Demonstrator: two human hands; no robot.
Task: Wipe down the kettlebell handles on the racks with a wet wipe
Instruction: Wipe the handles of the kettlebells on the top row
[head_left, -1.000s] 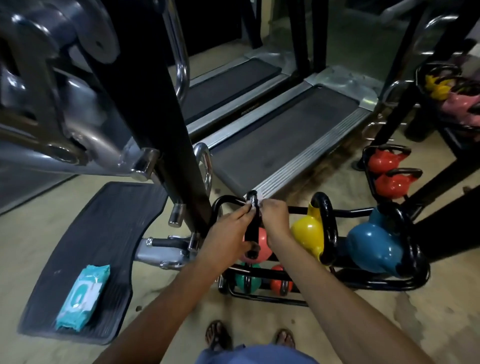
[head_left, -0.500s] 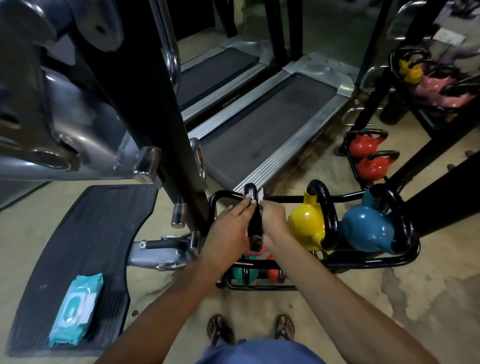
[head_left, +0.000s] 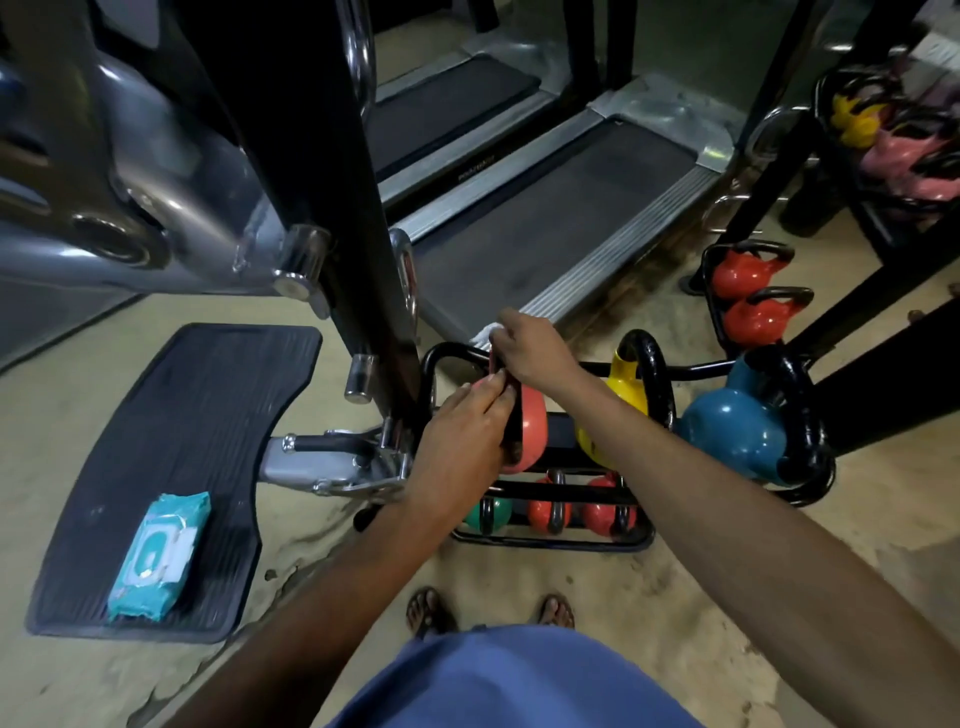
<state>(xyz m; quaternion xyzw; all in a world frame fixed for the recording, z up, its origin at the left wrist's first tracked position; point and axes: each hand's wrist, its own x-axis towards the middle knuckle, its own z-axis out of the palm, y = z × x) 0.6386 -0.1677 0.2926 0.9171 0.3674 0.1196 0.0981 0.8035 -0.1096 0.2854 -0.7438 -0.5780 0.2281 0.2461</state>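
Kettlebell rack (head_left: 571, 543) on stained floor (head_left: 691, 587) beside treadmills (head_left: 561, 218)

Coral kettlebell (head_left: 536, 434) sat on the upper tier of the black tubular rack (head_left: 441, 358), its black handle (head_left: 513, 431) gripped by the left hand (head_left: 462, 436). The white wet wipe (head_left: 484, 332), bunched in the right hand (head_left: 530, 348), met the handle's top. Yellow kettlebell (head_left: 621, 387) and blue kettlebell (head_left: 732, 431) stood alongside.

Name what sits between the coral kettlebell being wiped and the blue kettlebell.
The yellow kettlebell sits between the coral kettlebell and the blue kettlebell, partly behind the right forearm, in the head view.
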